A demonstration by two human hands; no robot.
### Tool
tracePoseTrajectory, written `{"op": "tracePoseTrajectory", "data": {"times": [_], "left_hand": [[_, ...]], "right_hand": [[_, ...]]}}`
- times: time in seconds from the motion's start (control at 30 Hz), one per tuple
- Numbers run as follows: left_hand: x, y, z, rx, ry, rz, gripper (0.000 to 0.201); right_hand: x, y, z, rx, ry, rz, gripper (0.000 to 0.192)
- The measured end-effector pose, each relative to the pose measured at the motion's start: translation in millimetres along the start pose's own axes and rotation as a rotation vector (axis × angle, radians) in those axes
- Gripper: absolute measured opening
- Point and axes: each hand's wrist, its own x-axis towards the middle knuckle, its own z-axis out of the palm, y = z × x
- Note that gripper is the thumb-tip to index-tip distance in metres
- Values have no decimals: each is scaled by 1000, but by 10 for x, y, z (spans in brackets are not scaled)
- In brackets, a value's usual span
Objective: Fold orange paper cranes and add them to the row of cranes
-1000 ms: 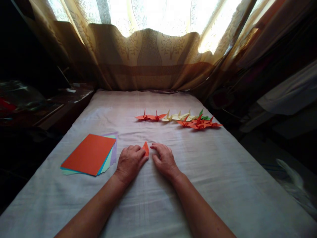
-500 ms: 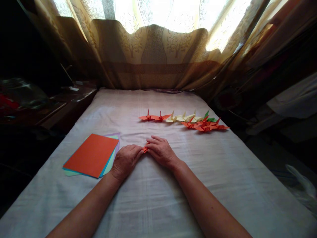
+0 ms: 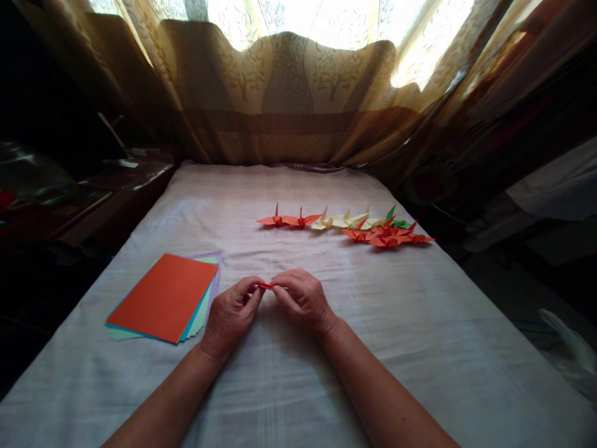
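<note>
A small folded piece of orange paper (image 3: pixel 265 286) is pinched between my two hands, over the middle of the bed-like surface. My left hand (image 3: pixel 233 309) grips its left end with thumb and fingertips. The other end is held by my right hand (image 3: pixel 303 298), whose curled fingers hide most of it. To the left of my left hand lies a stack of coloured paper sheets (image 3: pixel 163 297), orange on top, with blue, pale green and lilac edges showing beneath.
Orange paper cranes (image 3: pixel 390 236) stand in a cluster at the back right, alongside cream cranes (image 3: pixel 347 221) and a green crane (image 3: pixel 394 218). A pale cloth (image 3: pixel 280 386) covers the surface. Patterned curtains (image 3: pixel 289 93) hang behind. A dark side table (image 3: pixel 140 171) adjoins the left edge.
Both hands have drawn their fingers in from lying flatter over the paper to pinching it by its ends. The folded paper now appears narrower and edge-on. The view has shifted slightly.
</note>
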Motion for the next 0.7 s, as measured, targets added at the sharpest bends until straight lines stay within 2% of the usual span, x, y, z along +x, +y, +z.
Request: {"op": "tracePoseTrajectory", "data": {"times": [0.27,0.7], "left_hand": [[12,-14,-7,-41,-54,-49,21],[8,22,-22,-48,-84,-80,30]], "right_hand": [[13,18,-9,128,-7,118,8],[-19,47,24,131,-22,121,11]]}}
